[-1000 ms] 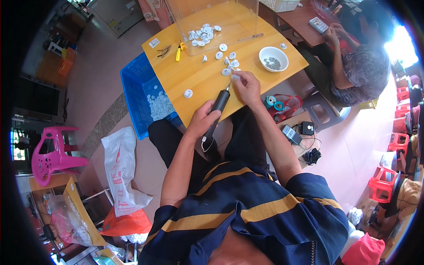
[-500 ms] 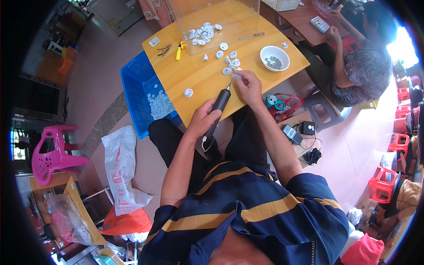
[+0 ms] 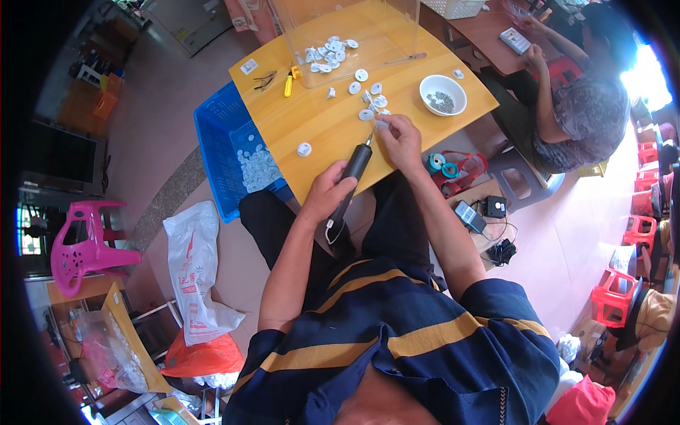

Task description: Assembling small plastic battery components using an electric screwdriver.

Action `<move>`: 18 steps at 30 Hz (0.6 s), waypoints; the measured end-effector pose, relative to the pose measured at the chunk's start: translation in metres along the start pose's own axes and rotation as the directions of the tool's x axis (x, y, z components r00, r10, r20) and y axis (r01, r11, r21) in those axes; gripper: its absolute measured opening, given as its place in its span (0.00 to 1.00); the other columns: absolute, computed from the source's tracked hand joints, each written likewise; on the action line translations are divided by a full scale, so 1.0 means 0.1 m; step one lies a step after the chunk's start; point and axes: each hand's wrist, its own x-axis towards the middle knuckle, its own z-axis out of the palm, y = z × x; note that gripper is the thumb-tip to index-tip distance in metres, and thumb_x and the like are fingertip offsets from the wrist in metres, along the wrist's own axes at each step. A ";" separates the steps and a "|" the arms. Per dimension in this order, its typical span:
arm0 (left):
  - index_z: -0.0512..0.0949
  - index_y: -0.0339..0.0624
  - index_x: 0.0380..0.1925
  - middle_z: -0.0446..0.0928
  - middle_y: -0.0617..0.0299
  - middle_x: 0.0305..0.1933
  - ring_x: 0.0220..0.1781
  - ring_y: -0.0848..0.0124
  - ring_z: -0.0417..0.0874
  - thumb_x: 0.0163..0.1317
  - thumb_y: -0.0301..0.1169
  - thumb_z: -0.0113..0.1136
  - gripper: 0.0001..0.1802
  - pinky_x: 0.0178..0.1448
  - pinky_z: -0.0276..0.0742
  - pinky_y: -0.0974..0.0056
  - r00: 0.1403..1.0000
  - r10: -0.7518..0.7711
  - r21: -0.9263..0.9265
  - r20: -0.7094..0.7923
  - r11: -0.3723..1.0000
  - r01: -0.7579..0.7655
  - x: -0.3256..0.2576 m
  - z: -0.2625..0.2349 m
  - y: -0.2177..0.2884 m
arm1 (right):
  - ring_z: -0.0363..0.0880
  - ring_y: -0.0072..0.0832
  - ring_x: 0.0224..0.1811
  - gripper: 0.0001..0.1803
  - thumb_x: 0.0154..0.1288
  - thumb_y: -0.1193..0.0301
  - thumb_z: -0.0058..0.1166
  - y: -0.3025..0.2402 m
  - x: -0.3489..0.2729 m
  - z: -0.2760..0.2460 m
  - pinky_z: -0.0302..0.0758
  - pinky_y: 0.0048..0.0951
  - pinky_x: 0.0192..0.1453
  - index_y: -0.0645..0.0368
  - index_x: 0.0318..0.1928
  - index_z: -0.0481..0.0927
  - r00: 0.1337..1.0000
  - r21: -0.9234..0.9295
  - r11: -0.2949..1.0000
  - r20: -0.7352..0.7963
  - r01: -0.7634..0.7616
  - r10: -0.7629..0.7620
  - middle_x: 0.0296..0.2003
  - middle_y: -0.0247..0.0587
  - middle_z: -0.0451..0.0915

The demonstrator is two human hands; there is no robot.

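My left hand (image 3: 330,190) is wrapped round a black electric screwdriver (image 3: 356,163) with a cord at its rear end. Its thin bit points up and right, to the fingertips of my right hand (image 3: 401,142). Those fingers pinch a small white plastic part (image 3: 381,125), mostly covered by the fingers; the bit's tip is at it. Just beyond lie several round white plastic parts (image 3: 366,115) on the wooden table (image 3: 333,134). A white bowl (image 3: 461,106) with small metal screws (image 3: 440,101) stands to the right. One more white part (image 3: 304,149) lies on the left.
A clear plastic box (image 3: 347,28) stands at the far side, with more white parts. A yellow-handled screwdriver (image 3: 288,86) lies at left. Below the table's left edge is a blue basket (image 3: 225,156) of white parts. Another person (image 3: 577,113) sits at the right.
Both hands hold nearly the same pose, bit against the white part. The view has shifted very slightly; nothing was taken up or let go.
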 end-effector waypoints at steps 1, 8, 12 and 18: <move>0.72 0.36 0.59 0.78 0.62 0.35 0.29 0.77 0.78 0.69 0.33 0.56 0.21 0.34 0.76 0.72 1.000 -0.010 0.019 0.017 1.000 0.010 0.00 -0.01 0.01 | 0.73 0.18 0.31 0.11 0.64 0.77 0.62 0.00 0.00 0.00 0.73 0.20 0.37 0.59 0.47 0.87 1.000 0.008 1.000 0.003 -0.011 0.011 0.35 0.33 0.78; 0.75 0.35 0.55 0.77 0.63 0.31 0.27 0.76 0.78 0.64 0.33 0.58 0.21 0.32 0.75 0.69 1.000 -0.012 0.016 -0.027 1.000 0.012 -0.01 0.02 0.05 | 0.73 0.19 0.32 0.11 0.65 0.77 0.62 0.02 0.00 0.01 0.73 0.20 0.38 0.59 0.48 0.86 1.000 0.030 1.000 0.005 0.004 -0.004 0.36 0.34 0.79; 0.75 0.35 0.55 0.77 0.63 0.31 0.26 0.76 0.78 0.64 0.33 0.58 0.20 0.32 0.75 0.69 1.000 -0.011 0.002 -0.021 1.000 0.011 -0.01 0.02 0.04 | 0.74 0.19 0.33 0.11 0.66 0.78 0.61 0.03 -0.01 0.00 0.73 0.20 0.39 0.59 0.48 0.86 0.999 0.027 0.999 0.004 0.032 -0.032 0.37 0.35 0.79; 0.75 0.35 0.55 0.77 0.63 0.31 0.26 0.76 0.78 0.64 0.33 0.59 0.21 0.31 0.74 0.69 1.000 -0.001 0.013 -0.019 1.000 0.001 0.00 0.01 0.01 | 0.77 0.23 0.29 0.11 0.63 0.78 0.62 0.05 0.00 0.03 0.75 0.24 0.34 0.56 0.46 0.87 0.997 0.047 0.996 -0.047 0.070 -0.068 0.35 0.38 0.81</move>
